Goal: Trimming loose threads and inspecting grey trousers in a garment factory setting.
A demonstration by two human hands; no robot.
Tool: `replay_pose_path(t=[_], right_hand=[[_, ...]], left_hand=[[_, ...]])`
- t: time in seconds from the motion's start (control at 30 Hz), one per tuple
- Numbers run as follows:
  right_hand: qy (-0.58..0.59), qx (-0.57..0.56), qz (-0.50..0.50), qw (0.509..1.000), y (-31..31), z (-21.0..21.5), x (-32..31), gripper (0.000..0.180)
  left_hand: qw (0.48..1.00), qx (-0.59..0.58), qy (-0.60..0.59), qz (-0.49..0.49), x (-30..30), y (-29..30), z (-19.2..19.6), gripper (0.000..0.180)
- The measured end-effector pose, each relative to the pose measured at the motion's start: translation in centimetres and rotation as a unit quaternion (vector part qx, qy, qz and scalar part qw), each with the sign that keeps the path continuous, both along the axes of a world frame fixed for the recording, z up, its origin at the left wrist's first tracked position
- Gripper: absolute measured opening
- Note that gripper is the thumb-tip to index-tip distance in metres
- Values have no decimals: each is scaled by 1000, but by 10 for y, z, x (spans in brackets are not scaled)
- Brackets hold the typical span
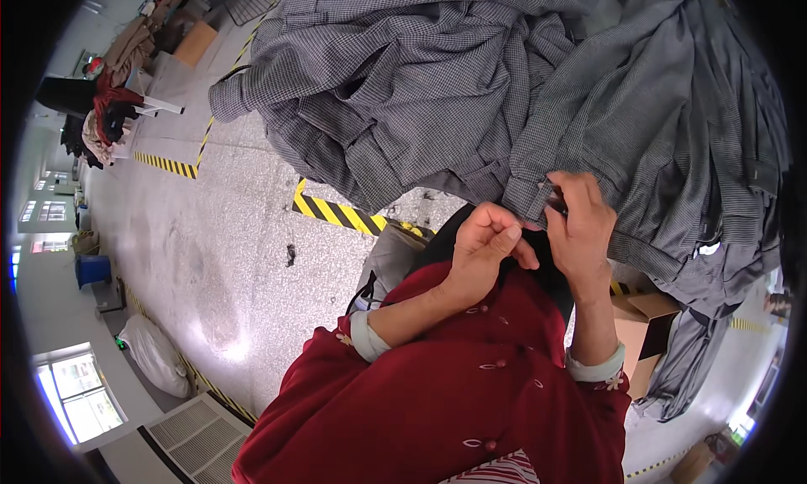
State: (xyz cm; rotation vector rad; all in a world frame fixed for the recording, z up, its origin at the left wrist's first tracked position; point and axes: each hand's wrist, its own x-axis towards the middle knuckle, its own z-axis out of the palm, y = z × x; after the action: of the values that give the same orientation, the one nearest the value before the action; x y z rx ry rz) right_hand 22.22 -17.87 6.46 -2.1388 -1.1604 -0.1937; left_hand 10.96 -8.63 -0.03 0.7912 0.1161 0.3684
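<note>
A heap of grey checked garments (420,89) spreads in front of me. Another grey garment (639,123) hangs at the right with its banded edge (528,197) turned toward my hands. My right hand (582,223) is closed at that edge, thumb and fingers pinching the cloth. A small dark spot shows between these fingers; I cannot make it out. Just left of and below the edge, my left hand (489,250) has its thumb pressed to its curled forefinger. Whatever it pinches, if anything, is too small to see.
Yellow-and-black tape (336,215) marks the speckled floor. A cardboard box (643,328) stands low at the right, under the hanging cloth. Far left are a rack with clothes (109,106), a blue bin (92,270) and a pale sack (151,356).
</note>
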Motion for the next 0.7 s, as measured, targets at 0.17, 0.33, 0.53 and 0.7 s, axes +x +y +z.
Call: replay_pose_path(t=[0.17, 0.33, 0.53, 0.7], right_hand=[[105, 150, -79, 980, -14, -15, 3, 20], [275, 264, -103, 919, -30, -12, 9, 14], [232, 245, -121, 934, -46, -10, 7, 7], [199, 216, -154, 943, -61, -15, 6, 4]], left_hand=[[999, -23, 31, -27, 2, 0, 0, 7], [974, -106, 58, -190, 10, -6, 4, 14], [951, -262, 102, -130, 38, -33, 34, 16], [941, -313, 93, -83, 45, -37, 40, 10]])
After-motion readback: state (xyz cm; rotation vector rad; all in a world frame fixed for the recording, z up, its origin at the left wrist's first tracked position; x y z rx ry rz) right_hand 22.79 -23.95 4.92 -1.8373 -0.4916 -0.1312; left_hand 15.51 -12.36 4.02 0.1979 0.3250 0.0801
